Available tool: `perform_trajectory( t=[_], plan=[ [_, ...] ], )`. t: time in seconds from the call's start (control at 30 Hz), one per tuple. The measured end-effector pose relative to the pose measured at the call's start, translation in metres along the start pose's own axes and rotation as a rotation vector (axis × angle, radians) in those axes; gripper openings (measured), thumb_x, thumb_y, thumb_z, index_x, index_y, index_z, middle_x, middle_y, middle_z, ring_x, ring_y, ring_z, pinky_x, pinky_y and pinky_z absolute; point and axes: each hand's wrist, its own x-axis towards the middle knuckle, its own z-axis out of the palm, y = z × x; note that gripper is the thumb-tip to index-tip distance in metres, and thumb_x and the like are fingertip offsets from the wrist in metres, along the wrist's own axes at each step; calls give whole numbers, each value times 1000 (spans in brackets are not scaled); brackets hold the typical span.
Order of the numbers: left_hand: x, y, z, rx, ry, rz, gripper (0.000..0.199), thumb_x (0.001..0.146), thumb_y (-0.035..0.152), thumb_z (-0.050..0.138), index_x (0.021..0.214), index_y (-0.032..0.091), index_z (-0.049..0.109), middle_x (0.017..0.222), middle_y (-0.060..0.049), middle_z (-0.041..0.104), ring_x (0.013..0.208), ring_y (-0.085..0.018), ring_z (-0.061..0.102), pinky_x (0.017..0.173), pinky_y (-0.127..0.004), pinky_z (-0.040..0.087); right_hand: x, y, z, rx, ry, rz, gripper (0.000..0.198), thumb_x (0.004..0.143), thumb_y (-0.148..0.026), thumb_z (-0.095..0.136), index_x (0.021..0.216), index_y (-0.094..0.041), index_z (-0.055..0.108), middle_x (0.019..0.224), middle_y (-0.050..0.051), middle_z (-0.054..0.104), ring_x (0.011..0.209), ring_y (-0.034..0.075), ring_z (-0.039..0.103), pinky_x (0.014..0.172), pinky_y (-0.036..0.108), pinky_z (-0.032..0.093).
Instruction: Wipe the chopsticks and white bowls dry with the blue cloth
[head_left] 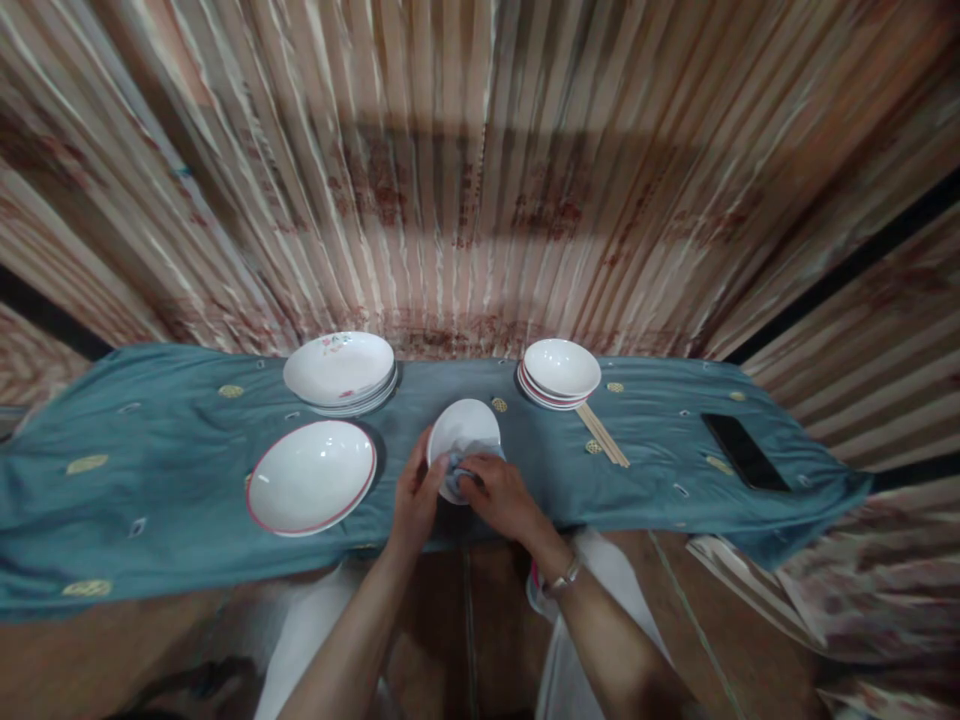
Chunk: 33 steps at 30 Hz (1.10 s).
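Observation:
A small white bowl point(463, 424) is held tilted in front of me, near the front edge of the cloth-covered table. My left hand point(417, 492) grips its left rim, thumb on the near side. My right hand point(498, 492) presses a bunched grey-blue cloth point(459, 462) against the bowl, its fingers closed on the cloth. Left of my hands lies a wide white dish with a red rim point(311, 478). Part of the bowl's near side is hidden by the cloth and my fingers.
A stack of white plates point(341, 368) stands at the back left, a stack of small bowls point(562, 368) at the back right. Beside the bowls lie wooden chopsticks point(604, 436). Farther right is a black phone point(744, 452). A pleated curtain point(450, 200) hangs behind the table point(172, 450).

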Motion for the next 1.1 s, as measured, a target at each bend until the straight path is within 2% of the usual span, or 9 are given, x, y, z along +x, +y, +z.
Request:
perform_trajectory(
  t=[0.2, 0.33, 0.43, 0.57, 0.7, 0.87, 0.97, 1.1],
  plan=[
    [1, -2, -1, 35, -12, 18, 51, 78, 52, 60, 117, 19, 65, 122, -8, 66, 121, -27, 54, 107, -41, 36, 0, 0, -3, 460, -81, 16, 18, 85, -23, 54, 92, -18, 69, 90, 3, 70, 83, 15, 63, 78, 28, 46],
    [0, -5, 0, 28, -7, -62, 49, 81, 56, 55, 109, 17, 68, 116, -10, 68, 120, -28, 55, 106, -41, 37, -1, -2, -1, 716, -100, 32, 24, 82, -30, 59, 102, -20, 69, 103, 3, 69, 94, 17, 63, 85, 29, 47],
    [-1, -5, 2, 47, -61, -98, 53, 82, 60, 51, 106, 15, 68, 115, -10, 69, 117, -27, 57, 105, -41, 39, 1, -3, 1, 782, -40, 6, 33, 81, -36, 63, 111, -22, 66, 115, 5, 66, 105, 19, 61, 93, 32, 46],
    [-1, -8, 7, 34, -95, -121, 59, 82, 62, 48, 113, 15, 65, 121, -11, 66, 117, -27, 57, 105, -41, 39, 2, -3, 1, 668, 123, -55, 33, 83, -34, 62, 114, -22, 65, 123, 9, 61, 117, 21, 56, 101, 35, 42],
    [-2, -13, 12, 36, -83, -199, 66, 80, 65, 49, 114, 11, 64, 118, -15, 67, 113, -30, 59, 102, -45, 42, 2, -9, -2, 399, 269, -73, 35, 87, -26, 53, 121, -25, 61, 132, 9, 54, 124, 21, 50, 107, 36, 39],
    [-8, -6, 17, -16, -171, -172, 58, 81, 59, 53, 120, 17, 63, 125, -11, 64, 121, -28, 55, 106, -42, 38, 5, -10, -6, 38, 329, -143, 41, 93, -19, 41, 132, -22, 51, 143, 9, 41, 130, 20, 42, 111, 35, 35],
    [-10, -1, 18, -8, -187, -136, 53, 79, 53, 58, 120, 19, 64, 125, -9, 65, 124, -28, 53, 107, -41, 37, 11, -4, -13, -122, 331, -171, 40, 94, -18, 37, 131, -20, 53, 136, 10, 50, 122, 22, 48, 108, 39, 38],
    [-12, 1, 16, 10, -205, -101, 49, 80, 46, 59, 123, 21, 62, 127, -8, 64, 122, -28, 55, 105, -42, 39, 20, 6, -25, -219, 352, -113, 38, 93, -20, 40, 129, -16, 53, 125, 13, 58, 116, 26, 50, 104, 44, 39]
  ],
)
